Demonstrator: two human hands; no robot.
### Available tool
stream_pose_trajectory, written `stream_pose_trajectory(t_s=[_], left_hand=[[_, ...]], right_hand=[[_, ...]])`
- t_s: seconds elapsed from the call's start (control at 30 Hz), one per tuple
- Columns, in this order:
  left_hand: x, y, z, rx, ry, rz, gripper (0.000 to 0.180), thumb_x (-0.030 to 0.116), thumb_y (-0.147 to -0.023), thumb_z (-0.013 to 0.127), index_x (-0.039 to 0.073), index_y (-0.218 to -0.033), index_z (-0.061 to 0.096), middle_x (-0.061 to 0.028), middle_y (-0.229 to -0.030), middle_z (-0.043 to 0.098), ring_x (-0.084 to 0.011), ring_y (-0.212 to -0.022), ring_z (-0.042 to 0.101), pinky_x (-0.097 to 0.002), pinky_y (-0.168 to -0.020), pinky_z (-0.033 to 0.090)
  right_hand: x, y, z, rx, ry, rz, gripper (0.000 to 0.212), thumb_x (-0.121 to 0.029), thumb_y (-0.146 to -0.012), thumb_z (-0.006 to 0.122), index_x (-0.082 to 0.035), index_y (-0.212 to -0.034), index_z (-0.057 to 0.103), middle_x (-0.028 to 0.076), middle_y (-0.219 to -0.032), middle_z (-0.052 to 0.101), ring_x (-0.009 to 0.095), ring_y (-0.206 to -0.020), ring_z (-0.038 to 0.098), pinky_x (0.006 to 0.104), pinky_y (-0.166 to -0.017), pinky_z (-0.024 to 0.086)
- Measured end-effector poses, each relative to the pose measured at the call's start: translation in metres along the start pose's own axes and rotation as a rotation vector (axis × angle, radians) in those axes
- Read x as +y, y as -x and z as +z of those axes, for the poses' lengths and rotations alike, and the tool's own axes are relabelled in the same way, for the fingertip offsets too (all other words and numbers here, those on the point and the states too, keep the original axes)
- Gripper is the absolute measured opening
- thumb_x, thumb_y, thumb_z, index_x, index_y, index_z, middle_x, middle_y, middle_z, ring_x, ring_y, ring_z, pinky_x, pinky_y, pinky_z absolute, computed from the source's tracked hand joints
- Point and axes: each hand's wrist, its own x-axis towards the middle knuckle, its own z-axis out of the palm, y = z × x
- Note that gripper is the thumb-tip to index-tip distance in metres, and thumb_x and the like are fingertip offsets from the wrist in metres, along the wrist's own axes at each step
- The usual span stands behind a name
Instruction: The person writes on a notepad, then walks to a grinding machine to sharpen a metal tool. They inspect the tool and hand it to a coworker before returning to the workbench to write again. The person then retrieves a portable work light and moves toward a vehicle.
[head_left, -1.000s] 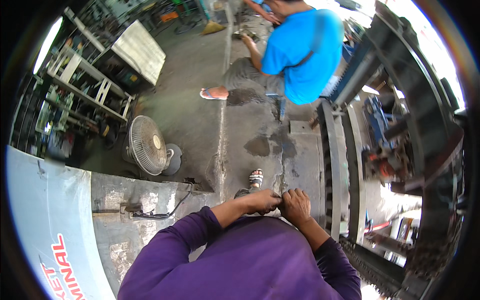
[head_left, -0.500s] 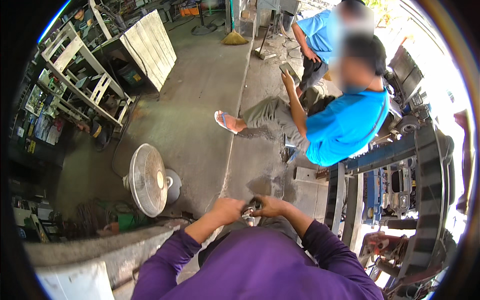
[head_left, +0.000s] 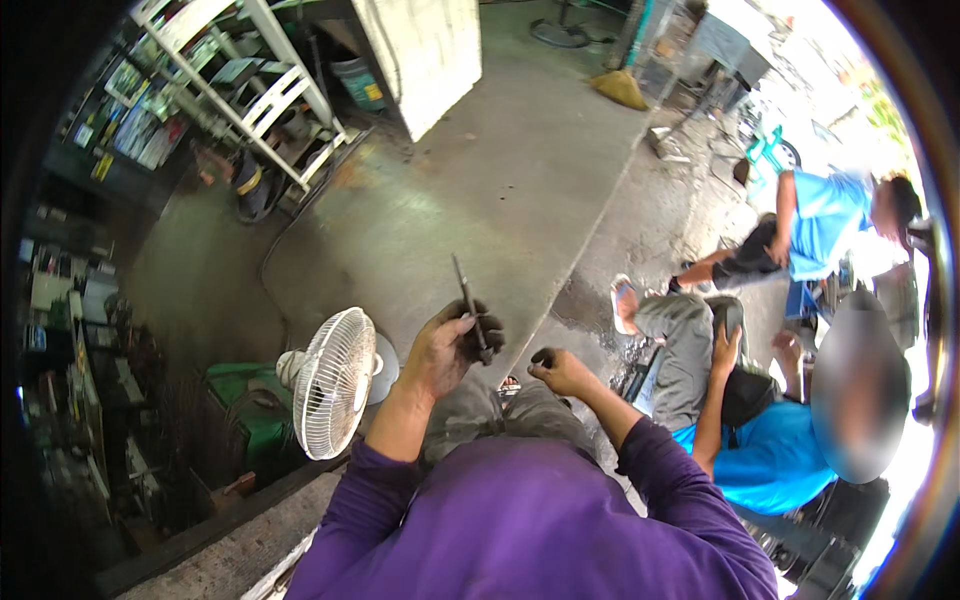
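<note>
In front of my body, my left hand (head_left: 450, 345) grips a slim dark rod-like tool (head_left: 466, 290), its thin pointed end tilted up and slightly left. The tool's thicker lower part lies between the thumb and blackened fingers. Apart from it, to the right, my right hand (head_left: 566, 371) is closed, thumb and fingers curled together. Something dark shows at its fingertips, too small to tell from soiled skin. Both hands are above my lap, over my grey trousers (head_left: 462, 418).
A standing fan (head_left: 335, 385) is close to my left forearm. At right sits a person in a blue shirt (head_left: 765, 460), with another person in light blue (head_left: 830, 225) beyond. A white metal frame (head_left: 245, 95) and a broom (head_left: 620, 88) stand farther off.
My hands, together before, are now apart, the left raised with the slim tool showing. The view has turned left, so the fan and both people appear farther right. The seated person's arms have moved.
</note>
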Motion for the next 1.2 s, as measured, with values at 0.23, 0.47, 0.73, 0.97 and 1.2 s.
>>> stream_pose_trajectory(t_s=[0.23,0.47,0.73,0.97,1.2], left_hand=[[0.094,-0.072,0.029,-0.008,0.03,0.052,0.022,0.009,-0.099,0.053,0.004,-0.118,0.063,-0.0181,-0.109,0.073,-0.0305,-0.098,0.074,-0.0449,-0.086,0.061],[0.199,-0.133,0.073,0.08,-0.04,-0.054,0.022,0.016,-0.101,0.057,0.002,-0.118,0.063,-0.0139,-0.111,0.071,-0.0268,-0.101,0.071,-0.0434,-0.086,0.059],[0.25,-0.219,0.196,0.007,-0.304,-0.17,0.028,0.022,-0.104,0.059,0.002,-0.122,0.066,-0.0078,-0.113,0.068,-0.0194,-0.107,0.064,-0.038,-0.09,0.053],[0.267,-0.384,0.262,-0.109,-0.945,0.037,0.02,0.018,-0.096,0.071,0.003,-0.109,0.075,-0.0034,-0.094,0.072,-0.0109,-0.091,0.064,-0.0274,-0.083,0.05],[0.34,-0.538,0.351,-0.245,-0.949,-0.047,0.019,0.013,-0.092,0.078,-0.001,-0.103,0.074,-0.0065,-0.086,0.073,-0.0137,-0.076,0.067,-0.0277,-0.071,0.055]], right_hand=[[-0.068,-0.1,-0.094,0.137,0.196,-0.133,0.042,-0.034,-0.088,0.068,0.0,-0.113,0.07,0.024,-0.105,0.073,0.04,-0.098,0.071,0.0471,-0.088,0.056],[-0.116,-0.082,-0.167,-0.073,0.007,0.006,0.041,-0.032,-0.094,0.069,0.003,-0.116,0.071,0.021,-0.103,0.075,0.032,-0.095,0.073,0.0421,-0.084,0.057],[-0.243,-0.092,-0.331,0.104,-0.544,-0.168,0.045,-0.033,-0.101,0.064,0.004,-0.127,0.065,0.016,-0.115,0.072,0.025,-0.108,0.067,0.0373,-0.096,0.052],[-0.195,-0.174,-0.438,0.103,-0.539,-0.093,0.045,-0.041,-0.102,0.061,0.002,-0.112,0.069,0.015,-0.094,0.073,0.027,-0.092,0.067,0.0413,-0.085,0.051],[-0.174,-0.22,-0.603,0.081,-0.789,-0.094,0.034,-0.025,-0.1,0.066,0.005,-0.117,0.067,0.012,-0.104,0.073,0.017,-0.094,0.066,0.0341,-0.088,0.052]])
